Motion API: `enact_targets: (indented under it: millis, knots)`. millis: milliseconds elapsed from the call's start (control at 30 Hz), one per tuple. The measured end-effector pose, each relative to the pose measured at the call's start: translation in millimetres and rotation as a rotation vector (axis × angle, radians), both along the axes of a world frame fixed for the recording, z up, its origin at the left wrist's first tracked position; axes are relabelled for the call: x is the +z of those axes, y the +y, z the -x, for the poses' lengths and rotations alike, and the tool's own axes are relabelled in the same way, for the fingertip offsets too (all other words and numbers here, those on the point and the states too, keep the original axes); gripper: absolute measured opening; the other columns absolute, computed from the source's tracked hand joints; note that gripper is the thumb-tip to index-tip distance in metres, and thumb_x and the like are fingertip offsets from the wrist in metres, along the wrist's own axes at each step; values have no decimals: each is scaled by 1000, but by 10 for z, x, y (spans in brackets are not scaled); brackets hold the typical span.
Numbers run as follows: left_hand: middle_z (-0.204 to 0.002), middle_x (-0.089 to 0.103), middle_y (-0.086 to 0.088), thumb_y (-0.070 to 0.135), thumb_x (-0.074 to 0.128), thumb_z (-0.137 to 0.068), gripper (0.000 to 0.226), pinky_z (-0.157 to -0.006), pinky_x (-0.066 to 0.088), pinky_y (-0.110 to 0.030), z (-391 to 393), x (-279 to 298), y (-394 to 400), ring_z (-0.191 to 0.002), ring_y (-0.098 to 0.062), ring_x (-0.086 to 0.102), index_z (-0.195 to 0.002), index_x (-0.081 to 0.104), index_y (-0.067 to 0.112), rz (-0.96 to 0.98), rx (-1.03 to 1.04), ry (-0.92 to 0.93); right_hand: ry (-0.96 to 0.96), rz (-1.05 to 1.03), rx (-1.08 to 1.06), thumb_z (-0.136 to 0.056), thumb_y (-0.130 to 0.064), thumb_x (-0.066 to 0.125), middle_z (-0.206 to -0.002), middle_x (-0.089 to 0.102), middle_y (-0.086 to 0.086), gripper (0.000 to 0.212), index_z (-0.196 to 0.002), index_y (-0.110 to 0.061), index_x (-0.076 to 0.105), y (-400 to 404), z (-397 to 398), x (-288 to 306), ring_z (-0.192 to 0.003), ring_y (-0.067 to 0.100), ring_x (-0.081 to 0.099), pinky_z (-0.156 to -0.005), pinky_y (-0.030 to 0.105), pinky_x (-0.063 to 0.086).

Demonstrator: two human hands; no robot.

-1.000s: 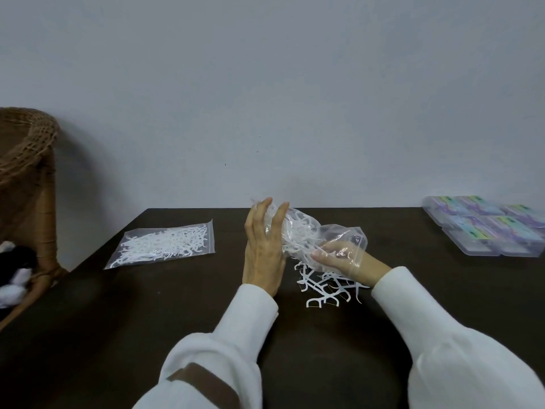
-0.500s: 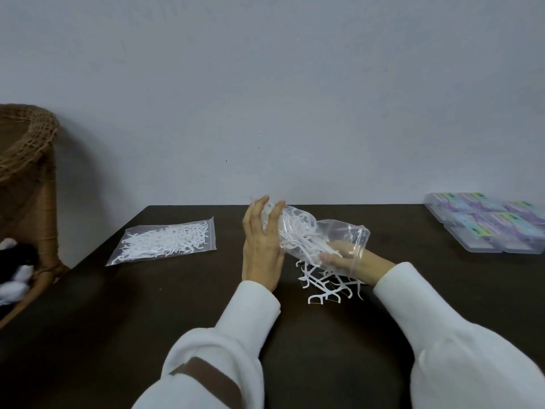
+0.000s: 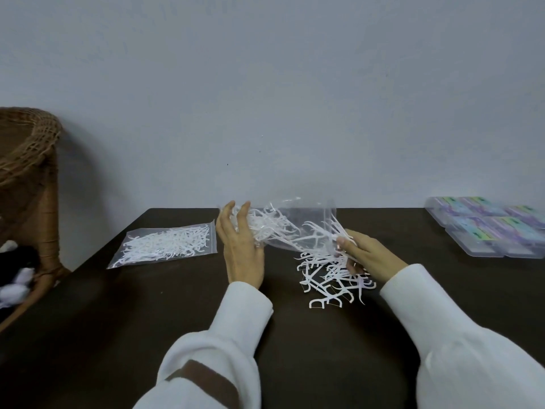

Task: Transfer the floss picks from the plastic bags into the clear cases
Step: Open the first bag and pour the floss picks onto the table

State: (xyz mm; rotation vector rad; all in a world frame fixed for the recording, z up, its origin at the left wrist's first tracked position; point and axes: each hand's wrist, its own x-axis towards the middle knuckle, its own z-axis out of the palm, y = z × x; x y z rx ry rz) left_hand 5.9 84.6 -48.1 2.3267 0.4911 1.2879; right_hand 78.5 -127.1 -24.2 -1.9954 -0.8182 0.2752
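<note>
A clear bag (image 3: 295, 228) tilts open, spilling white floss picks (image 3: 330, 276) (a loose heap). A second bag (image 3: 168, 243) lies flat, full. Clear cases (image 3: 489, 225) sit far right.

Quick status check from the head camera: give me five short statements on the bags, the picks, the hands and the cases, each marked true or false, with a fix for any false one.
1. The left hand holds the closed end of the open bag. True.
2. Loose floss picks lie piled on the table below the bag's mouth. True.
3. The second bag is empty. False: it lies flat at the left, full of picks.
4. The clear cases sit between the two hands. False: they sit at the far right of the table, apart from both hands.
5. The right hand rests flat on the table, touching nothing. False: it grips picks at the bag's mouth.
</note>
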Motion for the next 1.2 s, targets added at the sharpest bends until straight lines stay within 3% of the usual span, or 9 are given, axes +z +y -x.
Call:
enact_targets:
  millis: [133,300,433,600,767,867,967,1067,1200]
  knots:
    - [-145,25,-9,-13,72,-69,77,-101,36,-28,26,26,86,-137,-24,20,-135,44,15,103,54,-65,-23,-53,-37,-100,-30,34,-72,54,-1,25,-92,-14,52,-48,-45,28,-44,0,40,-46,11,34]
    - [-145,25,-8,-7,71,-74,69,-97,40,-28,69,86,152,-135,-24,23,-133,44,17,251,153,-109,-129,107,-87,-100,-27,35,-70,55,-2,25,-80,-20,48,-123,-124,-18,-62,13,47,-61,24,37]
    - [-146,24,-9,-6,71,-76,68,-99,35,-27,83,102,156,-136,-24,20,-134,43,16,322,172,-111,-170,296,-99,-97,-29,43,-80,59,2,16,-82,-25,47,-113,-188,-128,-73,16,54,-66,26,41]
    - [-146,24,-8,-3,72,-76,67,-100,37,-31,69,119,110,-136,-24,21,-133,44,18,322,158,-91,-211,360,-114,-90,-31,57,-106,59,-2,16,-104,-26,54,-76,-222,-178,-97,17,58,-89,36,48]
    - [-145,24,-7,-3,70,-77,67,-98,37,-27,64,128,44,-134,-21,22,-134,42,19,311,118,-60,-285,211,-136,-87,-19,63,-95,62,-11,20,-99,-32,54,-89,-207,-141,-91,8,60,-88,34,51]
    - [-145,24,-7,-4,70,-76,68,-98,34,-24,56,125,9,-135,-21,21,-134,42,18,283,78,-44,-301,-13,-174,-89,-16,59,-96,65,-11,14,-94,-29,60,-70,-143,-67,-92,4,61,-85,25,50]
    - [-144,25,-9,-8,70,-73,69,-96,29,-19,42,109,-43,-135,-24,21,-133,44,15,217,-3,-42,-60,-318,-92,-93,-16,52,-102,64,-5,11,-92,-22,60,-10,-16,55,-98,13,61,-79,29,55]
    - [-146,24,-10,-2,72,-74,70,-97,26,-17,43,88,-113,-135,-23,21,-135,42,13,126,-87,-11,157,-438,10,-95,-13,46,-111,60,0,9,-99,-19,52,47,72,100,-88,23,68,-67,30,59]
    - [-144,18,-9,8,81,-65,90,-96,29,-21,14,29,-93,-132,-22,17,-141,34,10,-14,-130,34,111,-549,-84,-93,2,43,-110,59,0,21,-94,-19,37,41,55,82,-63,32,68,-52,27,56]
